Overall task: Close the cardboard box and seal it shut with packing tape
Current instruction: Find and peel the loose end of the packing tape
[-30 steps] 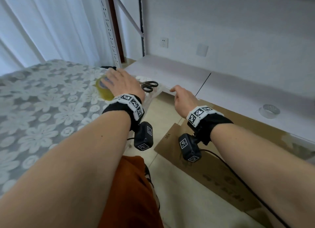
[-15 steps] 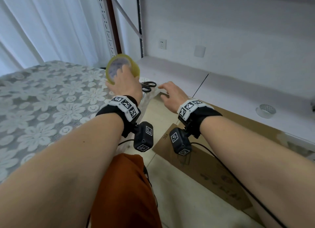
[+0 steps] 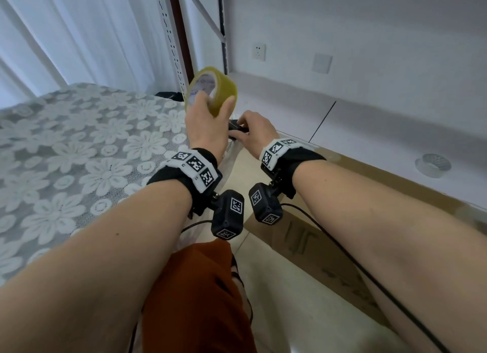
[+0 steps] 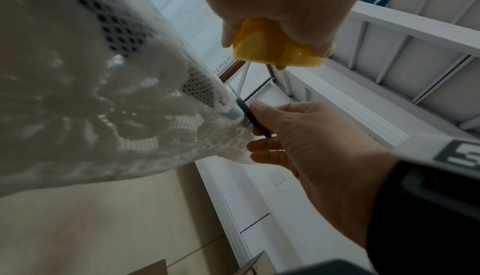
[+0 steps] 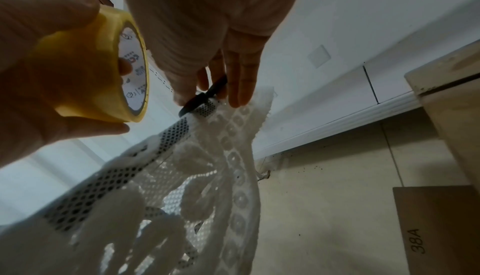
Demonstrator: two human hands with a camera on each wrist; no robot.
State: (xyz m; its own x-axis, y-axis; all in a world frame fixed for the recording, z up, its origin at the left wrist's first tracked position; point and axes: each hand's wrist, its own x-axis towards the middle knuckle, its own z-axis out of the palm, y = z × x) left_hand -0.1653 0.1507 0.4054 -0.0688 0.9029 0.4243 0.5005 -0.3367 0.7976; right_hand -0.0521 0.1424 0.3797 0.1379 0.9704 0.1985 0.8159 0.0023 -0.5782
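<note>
My left hand [image 3: 209, 116] grips a yellow roll of packing tape [image 3: 212, 87] and holds it up above the far corner of the table. Just right of it, my right hand [image 3: 251, 133] curls over the black handles of the scissors [image 3: 237, 128], which lie at the table's corner. In the right wrist view the scissors [image 5: 205, 96] sit between thumb and fingers on the lace edge, with the tape roll [image 5: 85, 64] at left. Flat brown cardboard [image 3: 329, 247] marked 38A [image 5: 418, 240] lies on the floor below my right forearm.
The table [image 3: 79, 147] carries a white lace flower cloth that hangs over its edge [image 4: 103, 115]. A low white shelf [image 3: 369, 120] runs along the wall, with a second, clear tape roll [image 3: 432, 165] on it. Beige floor tiles [image 3: 290, 300] and an orange garment [image 3: 200, 300] lie below.
My left hand has lifted the tape roll off the table and tilted it up. My right hand has moved left from the shelf edge onto the scissors.
</note>
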